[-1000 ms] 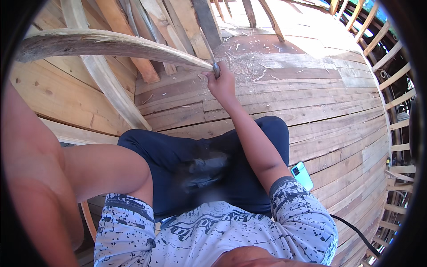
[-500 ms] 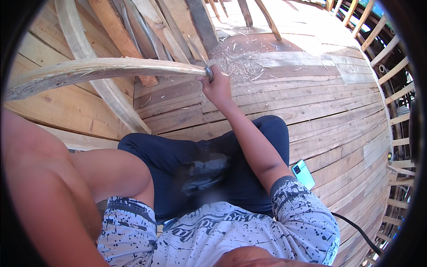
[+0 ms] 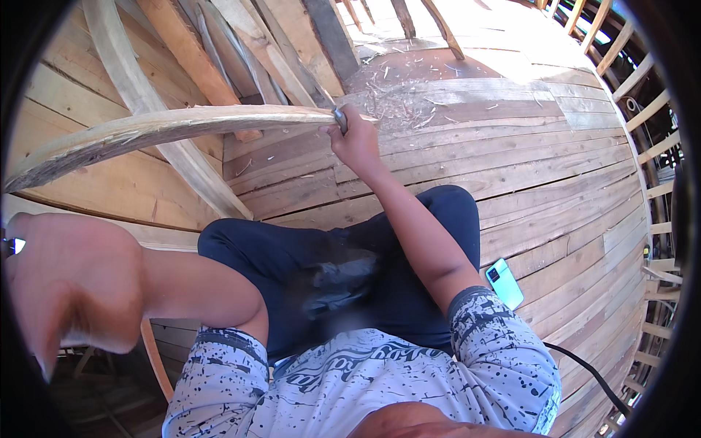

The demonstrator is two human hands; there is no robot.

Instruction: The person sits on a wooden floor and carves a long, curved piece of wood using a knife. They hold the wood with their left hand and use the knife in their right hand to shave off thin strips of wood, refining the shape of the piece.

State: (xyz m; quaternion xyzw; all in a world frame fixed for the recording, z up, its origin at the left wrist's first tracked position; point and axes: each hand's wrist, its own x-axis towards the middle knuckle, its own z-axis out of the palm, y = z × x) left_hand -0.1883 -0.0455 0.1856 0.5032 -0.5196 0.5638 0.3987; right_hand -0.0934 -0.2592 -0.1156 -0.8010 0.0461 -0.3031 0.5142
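Observation:
My right hand (image 3: 355, 142) is closed around the grey handle of a thin-bladed hand tool (image 3: 339, 119). That hand is at the right end of a long curved timber (image 3: 182, 124), whose rough face is turned toward me. The timber spans the upper left, in front of another curved rib. My left hand (image 3: 84, 281) is raised close to the camera at the left edge, large and partly blurred. Its fingers are curled or turned away, and I cannot tell whether they hold anything. A small dark object with a bright patch (image 3: 13, 246) shows beside it.
I sit cross-legged on a curved plank floor (image 3: 511, 171). Wood shavings (image 3: 401, 95) are scattered beyond my right hand. Several boards (image 3: 248, 44) lean at the upper left. A light blue phone (image 3: 507, 286) lies by my right knee, near a black cable (image 3: 595, 376). Wooden ribs line the right.
My left hand and forearm have swung in the view, so the hand now shows at the left edge. The right hand stays at the timber's end with the tool. The view has shifted slightly.

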